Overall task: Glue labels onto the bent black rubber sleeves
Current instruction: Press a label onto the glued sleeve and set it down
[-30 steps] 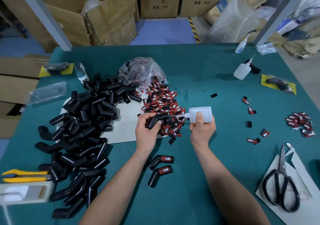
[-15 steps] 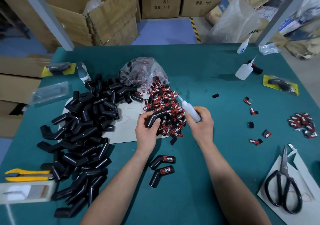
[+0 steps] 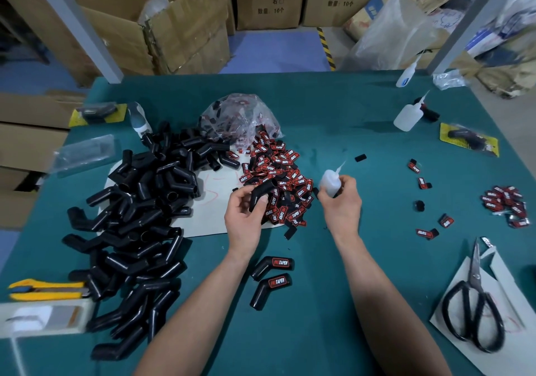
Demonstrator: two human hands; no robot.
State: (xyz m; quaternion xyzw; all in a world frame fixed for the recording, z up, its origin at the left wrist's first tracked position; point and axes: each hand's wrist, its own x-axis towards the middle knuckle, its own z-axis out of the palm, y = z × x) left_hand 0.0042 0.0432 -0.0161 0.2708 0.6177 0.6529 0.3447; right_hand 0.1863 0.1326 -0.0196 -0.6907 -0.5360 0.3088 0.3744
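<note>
Very little of the job looks done. Only two labelled sleeves point(image 3: 272, 265) lie on the counter point(image 3: 319, 332), nearer the person than the hands and between the forearms. A big heap of bare sleeves point(image 3: 139, 210) waits out to the left of the left hand point(image 3: 246, 219). The loose labels point(image 3: 278, 172) are piled just beyond and between both hands.

The left hand curls its thumb and fingers round one bent sleeve point(image 3: 262, 191), which shows no label yet. The right hand point(image 3: 342, 204) wraps its fingers round the glue bottle point(image 3: 329, 183).

A second ago the bottle lay level with its nozzle at the sleeve. Now it stands nearly upright, nozzle tipped up and to the right, clear of the sleeve. The gluing stroke seems finished, and picking and pressing on a label is likely next.
</note>
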